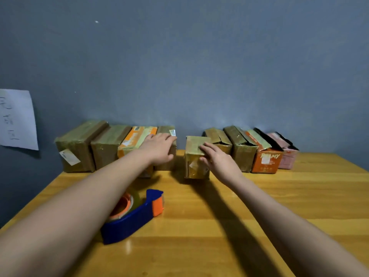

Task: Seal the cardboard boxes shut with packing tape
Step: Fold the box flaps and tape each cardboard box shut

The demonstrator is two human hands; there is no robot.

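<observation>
- Counter [249,206]: yellow wood, set against a grey-blue wall [199,66]; a row of cardboard boxes stands along its far edge.
- Left group, toward the far left corner: four boxes [75,148] side by side with flaps down and tape over the tops; the third is orange-printed.
- Left hand [159,149]: rests on top of the fourth box [166,130], fingers straight and flat, thumb down its front face; nothing gripped.
- Small box [196,158]: stands apart at the middle of the far edge, a little forward of the row, flaps closed.
- Right hand [217,159]: fingers lie loosely extended across the small box's top and near right side; it appears to touch rather than clasp.
- Right group: four boxes [242,150] with flaps raised, including an orange box [266,161] and a pink one [287,158].
- Tape dispenser [131,216]: blue with an orange roll, lies toward the near left edge, partly under the left forearm.
- White paper sheet [17,118] on the wall at left.
</observation>
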